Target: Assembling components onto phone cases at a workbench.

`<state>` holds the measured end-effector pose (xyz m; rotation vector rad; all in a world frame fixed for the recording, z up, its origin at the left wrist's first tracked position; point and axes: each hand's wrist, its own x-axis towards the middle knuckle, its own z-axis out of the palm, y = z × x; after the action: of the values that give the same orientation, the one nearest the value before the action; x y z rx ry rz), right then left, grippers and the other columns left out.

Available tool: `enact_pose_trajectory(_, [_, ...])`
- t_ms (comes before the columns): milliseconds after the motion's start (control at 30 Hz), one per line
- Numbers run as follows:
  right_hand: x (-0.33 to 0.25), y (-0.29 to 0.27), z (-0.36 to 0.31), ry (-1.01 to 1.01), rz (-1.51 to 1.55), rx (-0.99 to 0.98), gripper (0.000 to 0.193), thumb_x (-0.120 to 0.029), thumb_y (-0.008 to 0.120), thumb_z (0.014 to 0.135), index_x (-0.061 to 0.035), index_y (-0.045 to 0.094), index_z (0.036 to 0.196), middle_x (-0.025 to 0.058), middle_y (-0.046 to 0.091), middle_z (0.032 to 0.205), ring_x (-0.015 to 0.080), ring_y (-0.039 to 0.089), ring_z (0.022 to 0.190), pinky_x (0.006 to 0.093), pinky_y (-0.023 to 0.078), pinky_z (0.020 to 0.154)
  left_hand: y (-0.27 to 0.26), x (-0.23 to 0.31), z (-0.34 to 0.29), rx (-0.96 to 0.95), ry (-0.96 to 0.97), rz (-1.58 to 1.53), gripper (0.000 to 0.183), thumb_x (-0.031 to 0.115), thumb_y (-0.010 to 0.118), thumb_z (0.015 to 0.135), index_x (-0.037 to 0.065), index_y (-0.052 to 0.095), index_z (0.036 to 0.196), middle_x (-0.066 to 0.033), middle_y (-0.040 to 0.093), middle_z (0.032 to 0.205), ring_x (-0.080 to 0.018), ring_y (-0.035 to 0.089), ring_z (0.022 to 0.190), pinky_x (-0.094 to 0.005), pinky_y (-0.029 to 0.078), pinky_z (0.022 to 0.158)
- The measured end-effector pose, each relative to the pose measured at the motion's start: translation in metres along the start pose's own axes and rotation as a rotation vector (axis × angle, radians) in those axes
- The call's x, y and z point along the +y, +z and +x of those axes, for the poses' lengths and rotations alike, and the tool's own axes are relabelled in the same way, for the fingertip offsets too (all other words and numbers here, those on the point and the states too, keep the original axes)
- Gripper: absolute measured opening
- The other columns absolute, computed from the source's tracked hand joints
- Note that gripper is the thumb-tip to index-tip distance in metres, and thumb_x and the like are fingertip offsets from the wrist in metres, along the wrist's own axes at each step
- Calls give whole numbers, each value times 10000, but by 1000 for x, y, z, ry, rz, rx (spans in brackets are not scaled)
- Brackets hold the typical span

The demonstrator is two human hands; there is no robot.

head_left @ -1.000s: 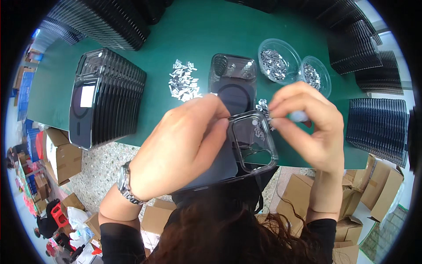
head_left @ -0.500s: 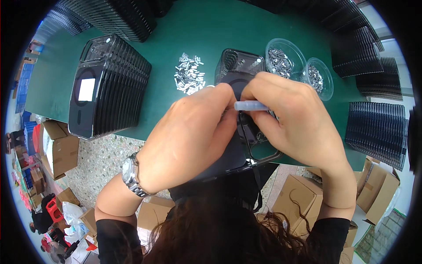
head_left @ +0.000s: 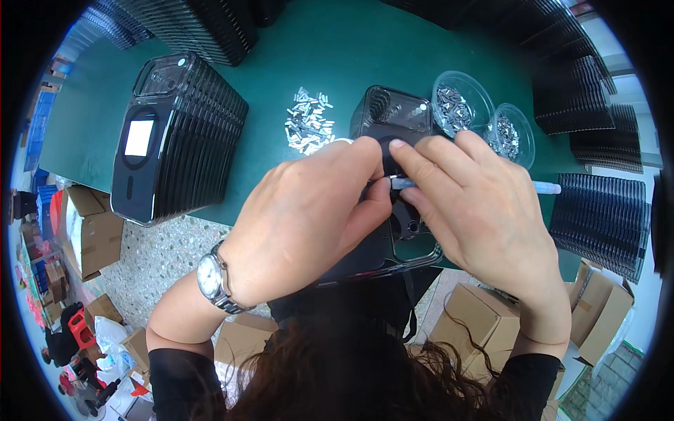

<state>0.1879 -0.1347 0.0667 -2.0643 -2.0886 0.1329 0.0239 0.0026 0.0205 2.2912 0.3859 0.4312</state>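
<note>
Both hands meet near the middle, above a black phone case [head_left: 409, 226] with a clear rim. My left hand [head_left: 309, 210] is closed, thumb and forefinger pinched at the case's edge; the fingertips are partly hidden. A slim, translucent pale-blue pen-like stick [head_left: 546, 188] runs beneath my right hand [head_left: 481, 210]. Its right end sticks out past that hand, while the other end lies between the right fingers, near the left fingertips. Just beyond the hands stands a stack of similar cases [head_left: 397, 111], partly covered by them.
A tall stack of phone cases [head_left: 158, 151] stands at the left. Small silvery metal pieces [head_left: 307, 123] lie loose on the green table [head_left: 351, 42]. Two clear round tubs [head_left: 484, 91] hold more of them. Further case stacks [head_left: 600, 217] line the right side; cardboard boxes [head_left: 470, 319] are below.
The stick has turned in my right hand: its blunt end pointed left before, and now a long part reaches out to the right. The right fingers have stretched forward; the left hand is nearly still.
</note>
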Motion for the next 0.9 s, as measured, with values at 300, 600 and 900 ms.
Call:
enact_pose_trajectory(300, [-5,9,7,56,-78,65,260,-73,765,851,-33,699,1100,60,607,893,270,567,804,396,494,646,0,8,-1,65,-9,111,88,40,713,951,20,628,968,-155,633,853,-379,642,768,-427,508,663])
enact_pose_trajectory(600, [7,-5,31,-41,323,41,199,-39,758,843,10,726,1033,98,645,852,292,630,808,377,513,687,-17,-19,-45,104,-271,-240,115,55,718,981,-8,683,1070,-91,708,937,-179,686,840,-302,539,770])
enact_pose_trajectory(900, [32,62,160,-16,-149,-276,154,-98,719,861,-25,786,979,184,759,963,353,722,978,468,565,875,15,-46,-81,167,-336,-531,118,59,701,1005,-26,717,1087,-113,764,1046,-224,743,937,-324,568,838])
